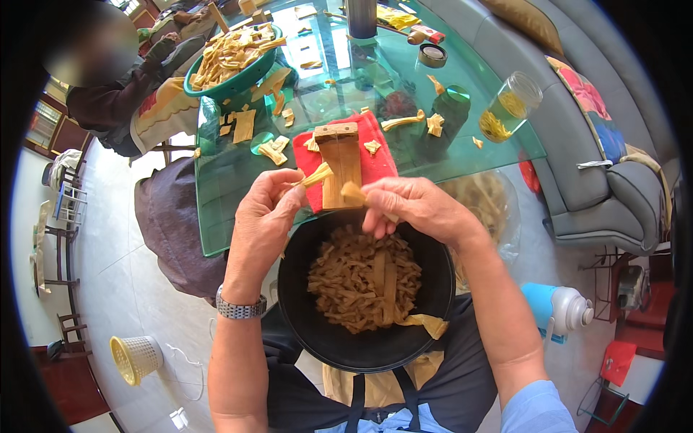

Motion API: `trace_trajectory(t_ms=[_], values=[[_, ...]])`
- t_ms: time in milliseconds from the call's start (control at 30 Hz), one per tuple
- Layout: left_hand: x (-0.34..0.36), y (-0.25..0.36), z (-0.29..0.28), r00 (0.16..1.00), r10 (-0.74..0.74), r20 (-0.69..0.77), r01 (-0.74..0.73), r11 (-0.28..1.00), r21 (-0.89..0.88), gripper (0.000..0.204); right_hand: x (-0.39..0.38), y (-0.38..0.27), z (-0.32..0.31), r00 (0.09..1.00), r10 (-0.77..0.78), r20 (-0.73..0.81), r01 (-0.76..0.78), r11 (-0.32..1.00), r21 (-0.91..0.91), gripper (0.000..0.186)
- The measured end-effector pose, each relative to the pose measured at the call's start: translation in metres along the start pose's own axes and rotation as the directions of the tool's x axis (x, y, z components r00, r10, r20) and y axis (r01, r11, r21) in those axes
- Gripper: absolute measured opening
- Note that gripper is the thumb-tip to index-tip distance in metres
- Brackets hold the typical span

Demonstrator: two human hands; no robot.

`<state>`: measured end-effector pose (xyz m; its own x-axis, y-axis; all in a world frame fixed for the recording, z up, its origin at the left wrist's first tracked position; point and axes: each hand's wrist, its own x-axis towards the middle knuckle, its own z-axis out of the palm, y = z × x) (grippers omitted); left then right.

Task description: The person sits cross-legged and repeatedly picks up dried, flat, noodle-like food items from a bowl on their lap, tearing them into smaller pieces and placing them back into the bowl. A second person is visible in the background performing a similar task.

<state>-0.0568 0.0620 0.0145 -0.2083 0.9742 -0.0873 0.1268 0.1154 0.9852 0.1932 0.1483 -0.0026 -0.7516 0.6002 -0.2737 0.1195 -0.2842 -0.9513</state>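
Observation:
Pinched in my left hand (pixel 267 209) is a dried pale-yellow strip (pixel 318 174). My right hand (pixel 415 209) grips a shorter yellow piece (pixel 353 193) above the black bowl's rim; some of its fingers are partly curled underneath. Between and behind the hands, a wooden block tool (pixel 339 162) with a slot-like top rests on a red cloth (pixel 379 166) at the glass table's edge. The black bowl (pixel 299 317) sits on my lap, holding many chopped tan strips (pixel 346 281), with a larger piece (pixel 426 325) over its right side.
The glass table (pixel 220 224) carries a teal basin (pixel 202 83) of dried pieces, scattered bits and a jar (pixel 509 108). A seated person (pixel 123 108) is at upper left. A grey sofa (pixel 585 187), blue flask (pixel 548 310), plastic bag (pixel 484 209) and yellow wastebasket (pixel 133 357) surround me.

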Motion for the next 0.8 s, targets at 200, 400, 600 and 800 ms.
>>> trace_trajectory(t_ms=[200,400,600,800], values=[[-0.001,0.008,0.005,0.992,-0.069,0.105,0.077,0.995,-0.069,0.014,0.000,0.008,0.012,0.937,-0.308,-0.165,0.204,0.866,-0.457,0.037],[0.010,0.007,0.010,0.978,-0.106,0.177,0.119,0.991,-0.065,0.014,0.019,0.015,0.017,0.702,-0.694,-0.162,0.400,0.572,-0.716,0.041],[0.023,-0.002,0.013,0.982,-0.067,0.174,0.081,0.994,-0.078,0.015,0.029,0.015,0.004,0.603,-0.792,-0.092,0.344,0.363,-0.866,0.024],[0.031,-0.012,0.018,0.994,-0.021,0.105,0.018,0.999,0.029,0.012,0.035,0.017,0.003,0.587,-0.805,-0.087,0.259,0.289,-0.922,0.017]])
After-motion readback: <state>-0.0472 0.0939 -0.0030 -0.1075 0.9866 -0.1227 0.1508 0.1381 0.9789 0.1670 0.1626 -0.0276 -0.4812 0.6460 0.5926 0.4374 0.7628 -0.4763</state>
